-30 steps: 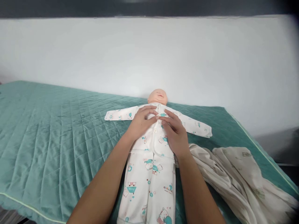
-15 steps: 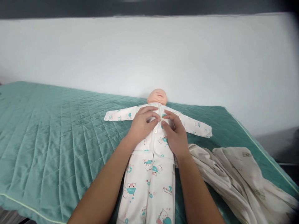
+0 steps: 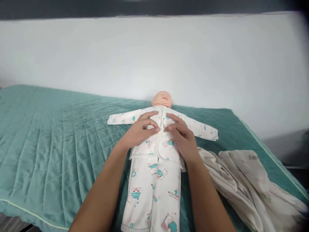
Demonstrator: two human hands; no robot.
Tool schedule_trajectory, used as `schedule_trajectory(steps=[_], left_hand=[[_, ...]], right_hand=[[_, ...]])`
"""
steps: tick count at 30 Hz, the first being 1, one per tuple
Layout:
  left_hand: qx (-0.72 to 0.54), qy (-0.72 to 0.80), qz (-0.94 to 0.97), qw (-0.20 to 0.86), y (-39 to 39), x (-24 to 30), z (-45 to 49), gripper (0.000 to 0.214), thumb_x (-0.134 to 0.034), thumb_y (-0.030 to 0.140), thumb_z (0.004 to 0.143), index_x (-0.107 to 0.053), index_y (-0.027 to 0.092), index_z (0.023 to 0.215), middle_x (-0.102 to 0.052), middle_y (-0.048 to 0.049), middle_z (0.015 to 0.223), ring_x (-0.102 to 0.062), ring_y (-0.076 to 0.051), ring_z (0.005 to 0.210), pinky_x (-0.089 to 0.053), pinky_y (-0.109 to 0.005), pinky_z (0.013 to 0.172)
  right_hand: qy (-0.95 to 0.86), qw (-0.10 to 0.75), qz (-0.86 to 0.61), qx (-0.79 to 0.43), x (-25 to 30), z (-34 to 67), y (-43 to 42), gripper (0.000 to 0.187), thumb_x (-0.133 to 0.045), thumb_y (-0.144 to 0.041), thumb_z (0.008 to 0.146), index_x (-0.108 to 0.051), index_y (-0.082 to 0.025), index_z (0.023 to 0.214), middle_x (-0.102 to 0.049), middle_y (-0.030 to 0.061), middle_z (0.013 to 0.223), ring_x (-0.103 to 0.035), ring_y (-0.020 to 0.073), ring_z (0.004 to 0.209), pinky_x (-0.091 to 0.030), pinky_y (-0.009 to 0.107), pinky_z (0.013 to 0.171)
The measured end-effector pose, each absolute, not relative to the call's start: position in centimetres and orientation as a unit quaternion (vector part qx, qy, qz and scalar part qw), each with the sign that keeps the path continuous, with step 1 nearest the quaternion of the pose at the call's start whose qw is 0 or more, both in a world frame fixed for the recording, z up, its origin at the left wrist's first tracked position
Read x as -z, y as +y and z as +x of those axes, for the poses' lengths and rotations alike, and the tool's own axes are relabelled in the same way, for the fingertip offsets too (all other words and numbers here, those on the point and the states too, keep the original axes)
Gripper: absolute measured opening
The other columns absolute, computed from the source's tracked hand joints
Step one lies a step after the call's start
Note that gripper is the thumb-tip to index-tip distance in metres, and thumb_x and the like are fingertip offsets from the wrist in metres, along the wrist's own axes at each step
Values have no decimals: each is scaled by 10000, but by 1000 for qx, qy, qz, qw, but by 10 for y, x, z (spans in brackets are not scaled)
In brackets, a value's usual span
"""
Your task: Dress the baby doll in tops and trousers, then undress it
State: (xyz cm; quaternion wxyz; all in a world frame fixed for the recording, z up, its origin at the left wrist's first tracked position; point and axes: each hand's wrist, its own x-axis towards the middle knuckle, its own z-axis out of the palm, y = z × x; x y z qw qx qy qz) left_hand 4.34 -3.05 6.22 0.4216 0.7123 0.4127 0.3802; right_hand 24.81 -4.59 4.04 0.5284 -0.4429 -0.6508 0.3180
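A baby doll point(image 3: 162, 99) lies on its back with its head near the wall, dressed in a white printed baby shirt point(image 3: 166, 153) and matching trousers point(image 3: 166, 190). Both sleeves stretch out to the sides. My left hand point(image 3: 138, 132) rests on the left half of the chest, thumb and forefinger pinching the shirt by its front edge. Opposite it, my right hand point(image 3: 184, 135) pinches the other front edge, fingers curled. Just below the fingertips, a pale button point(image 3: 159, 134) shows on the front seam. The fingers partly cover the chest fabric.
A green quilted cover point(image 3: 60, 138) lies under the doll. Crumpled cream cloth point(image 3: 243, 180) sits to the right, beside my right forearm. Behind the head rises a white wall point(image 3: 154, 54).
Both hands have shifted slightly down the chest, and their fingertips have moved apart. More of the shirt's front seam shows between them.
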Motion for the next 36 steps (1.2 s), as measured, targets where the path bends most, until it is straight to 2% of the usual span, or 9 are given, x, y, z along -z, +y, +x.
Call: schedule_trajectory(steps=[2,5,12,22,27,32,36], left_hand=[[-342,392,739,427,-31,-64,39,139,-685,394,879,-717,259,878,-349,36,1639,-298,-295,1526,-466,-443,1093],[-324,374,758,426,-29,-64,36,133,-715,391,859,-715,259,875,-316,40,1655,-223,-278,1560,-431,-447,1135],[-340,360,772,399,-27,-62,39,121,-731,311,848,-669,222,795,-373,0,1628,-251,-264,1551,-271,-510,1248],[-355,354,752,429,-26,-60,35,42,-702,274,856,-726,252,829,-388,16,1625,-276,-276,1548,-310,-522,1228],[-360,355,742,440,-26,-59,35,49,-707,278,856,-748,263,833,-393,29,1623,-283,-278,1545,-400,-483,1177],[-363,335,754,433,-24,-57,34,74,-708,310,874,-774,286,850,-441,43,1597,-250,-248,1562,-264,-481,1267],[-362,328,761,426,-23,-57,34,81,-705,311,880,-781,307,907,-451,39,1590,-234,-247,1568,-294,-486,1256]], right_hand=[[-663,520,-438,-313,-41,248,-46,213,-617,-328,934,-757,-292,777,-632,-11,1396,-484,257,1398,-319,491,1190],[-678,507,-441,-299,-42,245,-47,226,-617,-333,932,-759,-301,759,-655,-17,1368,-462,260,1414,-309,505,1200],[-689,506,-434,-286,-41,243,-46,221,-619,-335,936,-763,-307,772,-651,-28,1379,-438,255,1436,-297,516,1214],[-706,488,-420,-293,-43,246,-46,203,-644,-343,918,-780,-330,768,-627,-61,1416,-393,257,1468,-271,533,1239],[-722,476,-409,-290,-44,247,-46,186,-651,-363,921,-800,-348,810,-610,-63,1440,-374,259,1482,-274,529,1239],[-725,480,-404,-283,-42,246,-46,196,-649,-364,925,-792,-335,793,-628,-54,1419,-392,260,1468,-277,534,1234],[-711,488,-420,-282,-41,243,-45,215,-675,-388,910,-746,-305,724,-648,-32,1383,-414,260,1449,-306,534,1214]])
